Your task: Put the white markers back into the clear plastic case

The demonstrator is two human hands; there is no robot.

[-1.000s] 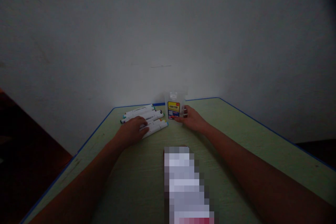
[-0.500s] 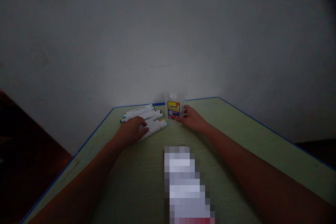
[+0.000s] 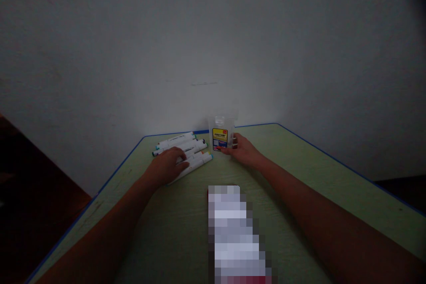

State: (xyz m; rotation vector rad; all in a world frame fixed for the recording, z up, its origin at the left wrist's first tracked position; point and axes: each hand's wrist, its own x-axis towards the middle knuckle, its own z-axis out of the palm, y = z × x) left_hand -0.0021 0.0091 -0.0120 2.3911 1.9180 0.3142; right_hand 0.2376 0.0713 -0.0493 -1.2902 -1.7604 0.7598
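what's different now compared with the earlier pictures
Very little: more of the nearest marker now shows below the left hand; whether the marker or the hand shifted, I cannot tell. Nothing was visibly taken hold of or let go. The left hand is still on the markers, the right hand still at the clear case, which stayed upright in place.

On our table (image 3: pixel 266 142), the markers (image 3: pixel 181 147) lie left of the upright container (image 3: pixel 221 135); the wall (image 3: pixel 206 44) stands behind both.
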